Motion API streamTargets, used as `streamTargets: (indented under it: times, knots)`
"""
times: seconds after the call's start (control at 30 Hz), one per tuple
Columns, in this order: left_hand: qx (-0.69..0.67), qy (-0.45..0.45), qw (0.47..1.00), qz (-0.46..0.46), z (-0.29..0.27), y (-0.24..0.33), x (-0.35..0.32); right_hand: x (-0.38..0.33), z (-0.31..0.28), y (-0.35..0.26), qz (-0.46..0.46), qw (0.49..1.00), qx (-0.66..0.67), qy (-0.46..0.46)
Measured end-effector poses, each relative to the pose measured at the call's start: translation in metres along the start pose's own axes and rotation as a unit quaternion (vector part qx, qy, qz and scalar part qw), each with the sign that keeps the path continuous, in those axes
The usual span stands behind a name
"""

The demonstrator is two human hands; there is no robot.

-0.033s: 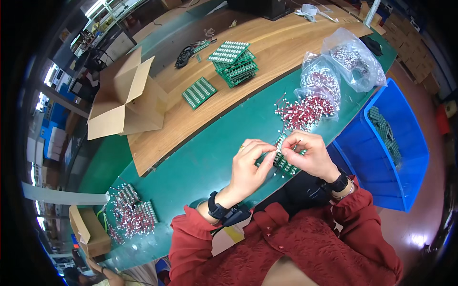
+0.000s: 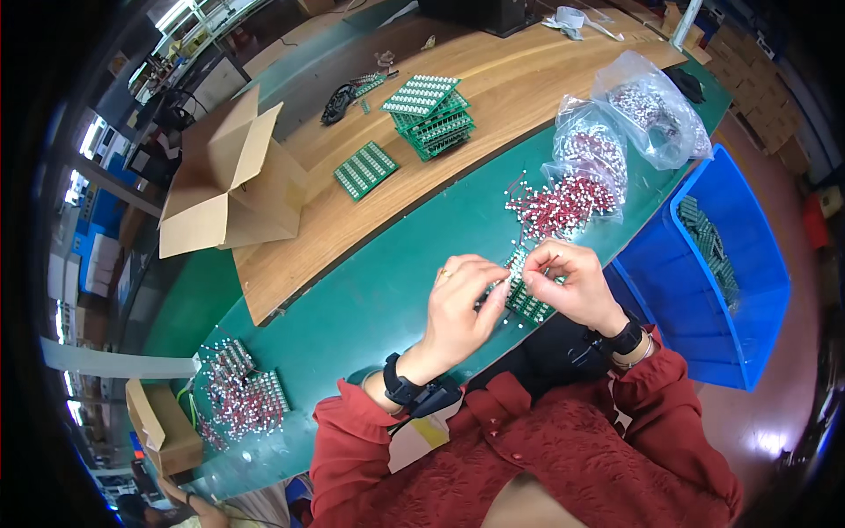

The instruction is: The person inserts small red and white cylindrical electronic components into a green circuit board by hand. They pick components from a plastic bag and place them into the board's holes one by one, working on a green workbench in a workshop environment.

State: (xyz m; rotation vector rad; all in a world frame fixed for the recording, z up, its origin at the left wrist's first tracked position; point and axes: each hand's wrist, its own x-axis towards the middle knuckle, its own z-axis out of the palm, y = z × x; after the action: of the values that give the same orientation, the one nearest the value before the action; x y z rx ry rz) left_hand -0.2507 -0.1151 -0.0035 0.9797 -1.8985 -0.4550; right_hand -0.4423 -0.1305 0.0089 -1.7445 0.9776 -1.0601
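Observation:
Over a green circuit board (image 2: pixel 531 308) with rows of white parts, my two hands work close together near the table's front edge. My left hand (image 2: pixel 459 304) is closed, thumb and forefinger pinched at the board's left side. My right hand (image 2: pixel 570 280) pinches just beside it, above the board. Whatever small piece is between the fingertips is hidden or too tiny to name. Just beyond the hands lies a heap of short red wires (image 2: pixel 563 204) with white connector ends, spilling from a clear plastic bag (image 2: pixel 591 145).
A second clear bag (image 2: pixel 647 110) stands behind. At right is a blue bin (image 2: pixel 748 308) holding boards. A stack of green boards (image 2: pixel 429 97), a single board (image 2: pixel 365 170) and an open cardboard box (image 2: pixel 264 198) occupy the wooden shelf. Wired boards (image 2: pixel 251 396) lie far left, near another person's arm (image 2: pixel 198 503).
The fingertips of both hands have shifted very slightly over the board. The surrounding things keep their places.

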Motion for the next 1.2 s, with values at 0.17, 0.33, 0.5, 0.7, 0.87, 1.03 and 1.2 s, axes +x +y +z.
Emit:
streamTargets:
  times: [0.17,0.33,0.5,0.7,0.87,1.03,1.2]
  knots:
    - [0.121,-0.102,0.969,0.190,0.007,0.002,-0.002,-0.009,-0.013,0.024,0.072,0.997,0.025,0.009]
    - [0.143,-0.085,0.980,0.109,0.008,-0.018,-0.003,-0.013,-0.016,0.034,0.137,0.989,0.056,0.029]
    - [0.053,-0.067,0.996,-0.018,0.013,-0.029,-0.012,-0.006,-0.010,0.023,0.053,0.993,-0.105,-0.008]
    - [-0.091,-0.035,0.992,-0.084,0.024,-0.043,-0.019,-0.001,0.000,0.034,0.005,0.986,-0.155,-0.063]
    - [-0.130,-0.071,0.984,-0.097,0.022,-0.049,-0.022,-0.002,-0.001,0.036,0.011,0.981,-0.184,-0.066]
    - [-0.135,-0.064,0.985,-0.081,0.022,-0.051,-0.023,-0.001,0.001,0.035,0.017,0.971,-0.223,-0.086]
    - [-0.128,-0.063,0.987,-0.077,0.024,-0.052,-0.023,0.000,0.004,0.033,0.009,0.969,-0.234,-0.077]
